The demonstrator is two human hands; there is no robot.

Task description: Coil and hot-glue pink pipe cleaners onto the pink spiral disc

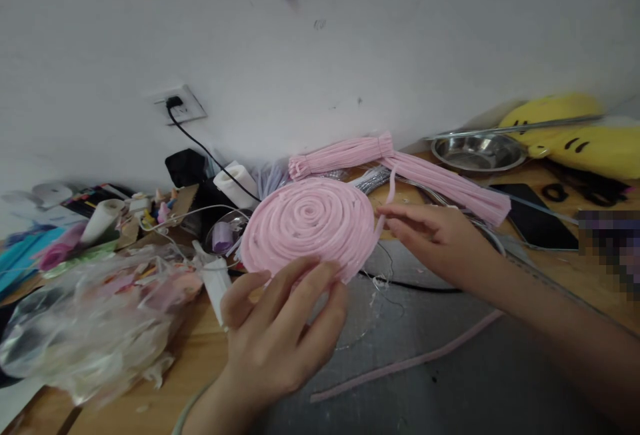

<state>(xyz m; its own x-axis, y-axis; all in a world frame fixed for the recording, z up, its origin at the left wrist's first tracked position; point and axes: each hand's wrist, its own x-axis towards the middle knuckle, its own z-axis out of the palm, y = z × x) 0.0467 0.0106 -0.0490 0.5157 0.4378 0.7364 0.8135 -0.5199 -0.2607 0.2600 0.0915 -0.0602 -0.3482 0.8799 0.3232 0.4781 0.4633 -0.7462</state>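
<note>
A flat pink spiral disc [310, 218], coiled from fuzzy pipe cleaners, is held up above the table. My left hand [285, 322] grips its near edge, with fingertips along the rim and the thumb side partly hidden. At the disc's right edge, my right hand [430, 232] pinches the loose pipe cleaner end [392, 188], which sticks upward from the coil. A single pink pipe cleaner [407, 363] lies on the grey mat [390, 402] below. Behind the disc are two pink pipe cleaner bundles, one [343, 155] at the left and another [450, 185] at the right.
A clear plastic bag [100, 328] and craft supplies crowd the left side. A black cord runs from the wall socket [183, 105]. At the back right are a metal bowl [477, 153], a yellow plush [575, 135] and a black phone [537, 216]. Thin wire lies on the mat.
</note>
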